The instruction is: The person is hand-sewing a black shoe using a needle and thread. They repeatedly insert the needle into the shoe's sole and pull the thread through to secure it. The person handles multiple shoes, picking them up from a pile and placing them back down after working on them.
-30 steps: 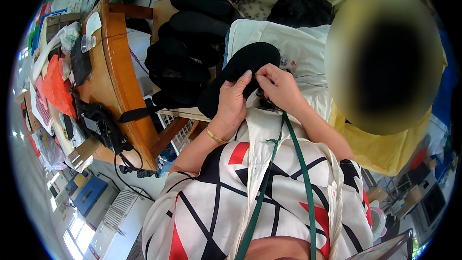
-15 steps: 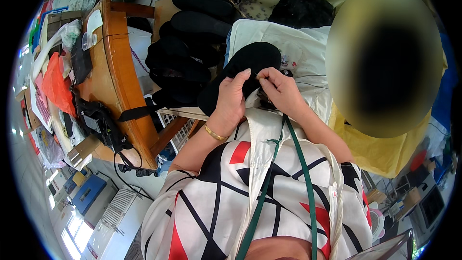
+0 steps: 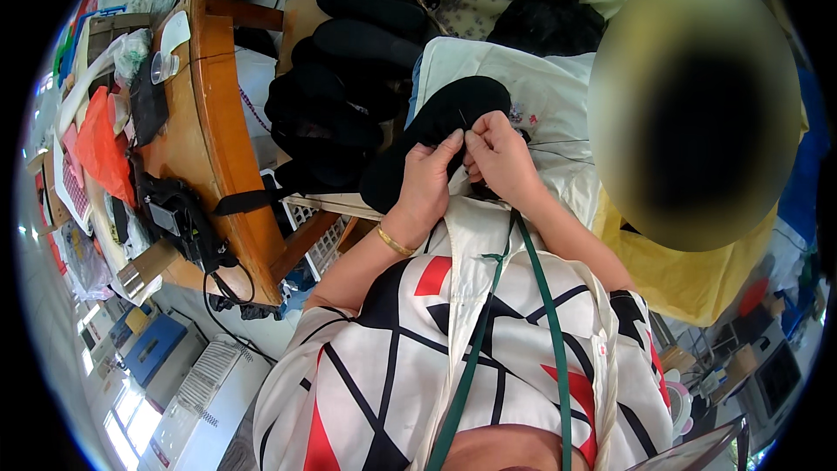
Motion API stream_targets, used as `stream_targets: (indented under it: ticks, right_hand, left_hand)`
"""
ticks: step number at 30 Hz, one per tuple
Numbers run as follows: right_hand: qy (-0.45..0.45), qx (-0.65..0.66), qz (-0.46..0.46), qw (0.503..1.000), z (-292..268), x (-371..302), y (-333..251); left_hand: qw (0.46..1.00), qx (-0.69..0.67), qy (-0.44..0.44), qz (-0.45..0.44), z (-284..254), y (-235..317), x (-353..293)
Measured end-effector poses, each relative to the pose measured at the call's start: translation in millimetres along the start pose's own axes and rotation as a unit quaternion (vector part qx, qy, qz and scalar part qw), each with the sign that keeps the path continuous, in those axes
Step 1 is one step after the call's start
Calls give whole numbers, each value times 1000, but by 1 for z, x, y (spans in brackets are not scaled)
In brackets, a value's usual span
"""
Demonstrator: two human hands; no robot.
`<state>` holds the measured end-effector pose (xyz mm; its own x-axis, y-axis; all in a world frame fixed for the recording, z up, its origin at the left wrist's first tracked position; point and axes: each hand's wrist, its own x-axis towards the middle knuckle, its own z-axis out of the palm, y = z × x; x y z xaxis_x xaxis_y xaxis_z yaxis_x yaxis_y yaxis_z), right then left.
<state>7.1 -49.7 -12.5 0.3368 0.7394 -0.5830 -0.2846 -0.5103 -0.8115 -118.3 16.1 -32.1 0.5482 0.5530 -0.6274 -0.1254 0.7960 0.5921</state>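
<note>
A black cloth shoe point(image 3: 471, 94) lies tilted over my lap, its smooth sole side facing up. Gripping its near edge is my left hand point(image 3: 425, 181), thumb on top and the other fingers hidden underneath. My right hand point(image 3: 504, 160) is closed in a pinch at the shoe's right edge, its fingertips almost touching my left thumb. A thin, pale needle point(image 3: 461, 114) sticks up just by those fingertips; where it enters the shoe is hidden. Below the shoe, a white apron point(image 3: 466, 249) with green straps covers my front.
Several black shoes point(image 3: 362, 42) are piled in a carton beyond my left hand. An orange wooden stool point(image 3: 228, 122) stands left, a black pouch point(image 3: 170, 218) hanging by it. White cloth point(image 3: 549, 78) lies ahead; a blurred oval hides the right side, above yellow cloth point(image 3: 689, 288).
My right hand has shifted slightly down and turned, its fingers more curled. My left thumb has moved right, closer to the right fingertips. The thin needle now shows above them.
</note>
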Motion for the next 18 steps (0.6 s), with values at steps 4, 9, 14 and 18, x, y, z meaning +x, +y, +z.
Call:
stream_targets:
  ticks: [4,9,14,18]
  right_hand:
    - [2,45,4,999,-4,-2,4]
    - [17,1,-32,999,-3,-3,2]
    - [26,-286,-201,937,-21,8,-1]
    - [91,-322,-291,896,-29,5,-25]
  left_hand:
    - [1000,-16,-10,1,8,3,-6]
    - [999,-2,-37,27,2,-3,-3]
    - [999,8,-30,33,2,-3,-5]
    - [999,-2,-32,37,-1,-6,-6]
